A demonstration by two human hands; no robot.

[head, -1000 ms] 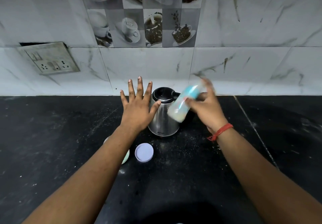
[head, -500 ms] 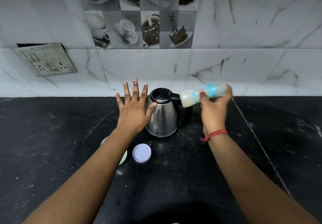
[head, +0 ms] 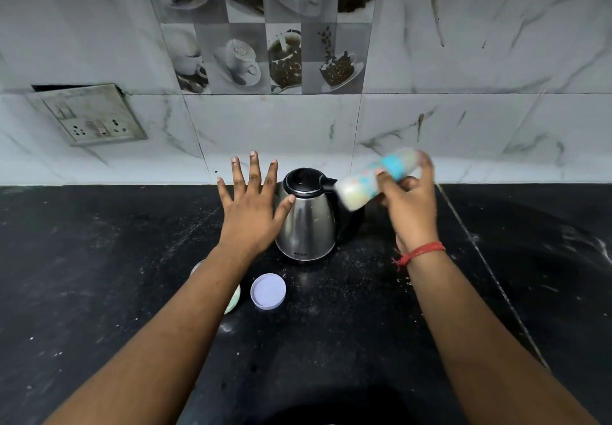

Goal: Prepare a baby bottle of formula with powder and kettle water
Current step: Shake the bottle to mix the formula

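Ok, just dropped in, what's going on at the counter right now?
A person is mixing formula. The right hand grips a baby bottle tilted on its side above the black counter; the bottle is motion-blurred, so it looks like shaking. The left hand is spread open, holding nothing, with its thumb by the steel kettle, whose lid is shut. A loose round lid lies on the counter near the left forearm.
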